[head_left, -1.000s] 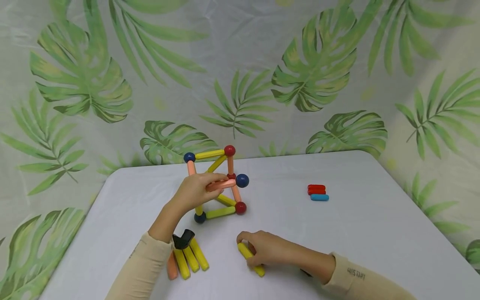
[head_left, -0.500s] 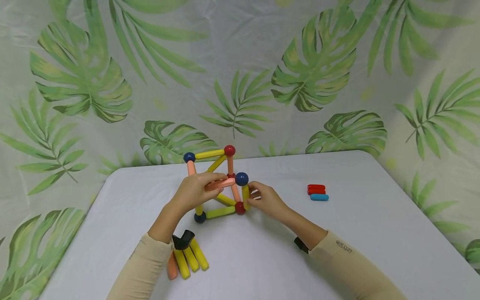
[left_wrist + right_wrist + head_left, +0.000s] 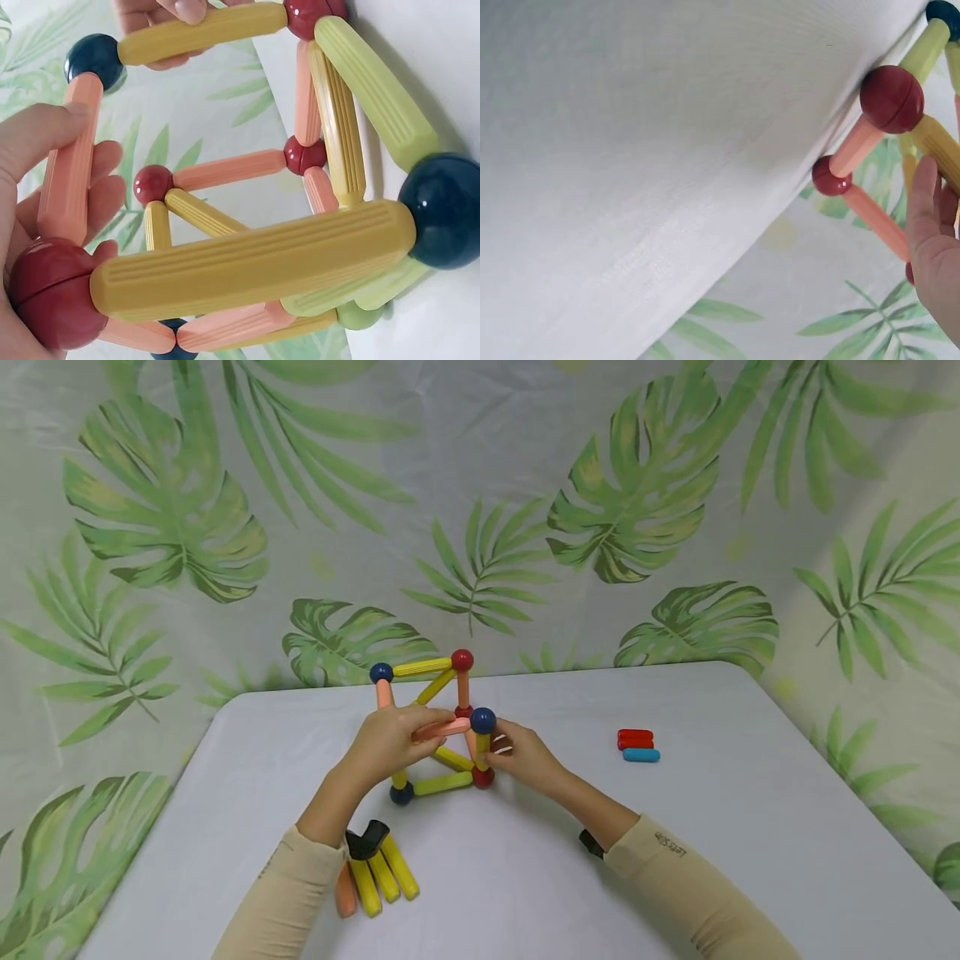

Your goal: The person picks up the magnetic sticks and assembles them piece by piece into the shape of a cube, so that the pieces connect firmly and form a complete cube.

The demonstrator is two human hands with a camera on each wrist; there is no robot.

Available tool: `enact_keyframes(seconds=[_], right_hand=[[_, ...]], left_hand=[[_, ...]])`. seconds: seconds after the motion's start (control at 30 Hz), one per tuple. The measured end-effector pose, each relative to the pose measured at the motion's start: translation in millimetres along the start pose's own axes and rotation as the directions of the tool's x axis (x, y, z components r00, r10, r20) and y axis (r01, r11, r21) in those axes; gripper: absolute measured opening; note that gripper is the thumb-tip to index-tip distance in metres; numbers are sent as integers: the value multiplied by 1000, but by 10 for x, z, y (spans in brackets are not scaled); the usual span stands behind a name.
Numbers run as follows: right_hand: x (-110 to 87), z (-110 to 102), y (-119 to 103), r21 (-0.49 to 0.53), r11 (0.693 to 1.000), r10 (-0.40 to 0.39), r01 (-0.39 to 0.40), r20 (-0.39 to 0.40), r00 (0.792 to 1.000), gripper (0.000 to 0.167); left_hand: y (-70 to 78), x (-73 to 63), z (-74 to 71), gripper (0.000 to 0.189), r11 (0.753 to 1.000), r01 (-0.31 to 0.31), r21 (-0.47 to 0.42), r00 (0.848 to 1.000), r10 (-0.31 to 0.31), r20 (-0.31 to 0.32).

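A frame of ridged rods and balls stands on the table. My left hand (image 3: 397, 739) grips a pink rod (image 3: 70, 169), which has a blue ball (image 3: 483, 720) on one end and a red ball (image 3: 56, 292) on the other. Fingers of my right hand (image 3: 527, 756) pinch an upright yellow rod (image 3: 482, 747). This rod runs from that blue ball down to a lower red ball (image 3: 482, 777); in the left wrist view both ends touch their balls. A green rod (image 3: 442, 784) joins the lower red ball to another blue ball (image 3: 401, 793). My left hand hides part of the frame's left side.
Several yellow rods (image 3: 382, 877) and an orange-pink rod (image 3: 345, 892) lie by my left forearm, partly under a black wrist piece (image 3: 367, 840). Two red rods (image 3: 635, 739) and a blue rod (image 3: 641, 755) lie at the right. A leaf-print cloth (image 3: 480, 527) hangs behind the table.
My right hand has picked up the yellow rod from the tabletop, carried it up to the frame and turned it upright between the blue and red balls. My left hand keeps its hold.
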State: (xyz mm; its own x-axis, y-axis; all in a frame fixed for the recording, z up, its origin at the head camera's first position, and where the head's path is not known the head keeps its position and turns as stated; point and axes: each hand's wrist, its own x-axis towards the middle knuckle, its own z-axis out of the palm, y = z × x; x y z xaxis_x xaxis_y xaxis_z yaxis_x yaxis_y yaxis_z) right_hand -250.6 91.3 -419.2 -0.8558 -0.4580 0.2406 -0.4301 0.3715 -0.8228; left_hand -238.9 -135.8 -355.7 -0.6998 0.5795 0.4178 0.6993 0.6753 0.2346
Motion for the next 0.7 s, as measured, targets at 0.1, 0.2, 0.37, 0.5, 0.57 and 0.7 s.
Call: enact_keyframes(seconds=[0.1, 0.2, 0.37, 0.5, 0.57, 0.7], right_hand=[[3, -12, -25, 9, 1000, 12, -12, 13, 1000, 40], [-18, -44, -120, 49, 998, 40, -41, 32, 999, 40], [12, -64, -38, 73, 996, 48, -53, 63, 997, 41], [52, -58, 47, 36, 995, 85, -90, 120, 989, 47], [66, -43, 88, 9, 990, 140, -143, 166, 976, 46], [95, 5, 140, -55, 974, 226, -220, 231, 946, 33]], left_hand=[[-8, 3, -10, 32, 1000, -3, -3, 1000, 3, 0], [-24, -1, -35, 32, 1000, -10, -10, 999, 10, -45], [-106, -147, -116, 33, 985, 112, -132, 964, -140, -226], [-203, -292, -116, 45, 788, 367, -494, 869, -480, -121], [-240, -326, -90, 52, 586, 474, -658, 800, -599, 43], [-263, -313, -44, 53, 240, 530, -814, 710, -650, 271]])
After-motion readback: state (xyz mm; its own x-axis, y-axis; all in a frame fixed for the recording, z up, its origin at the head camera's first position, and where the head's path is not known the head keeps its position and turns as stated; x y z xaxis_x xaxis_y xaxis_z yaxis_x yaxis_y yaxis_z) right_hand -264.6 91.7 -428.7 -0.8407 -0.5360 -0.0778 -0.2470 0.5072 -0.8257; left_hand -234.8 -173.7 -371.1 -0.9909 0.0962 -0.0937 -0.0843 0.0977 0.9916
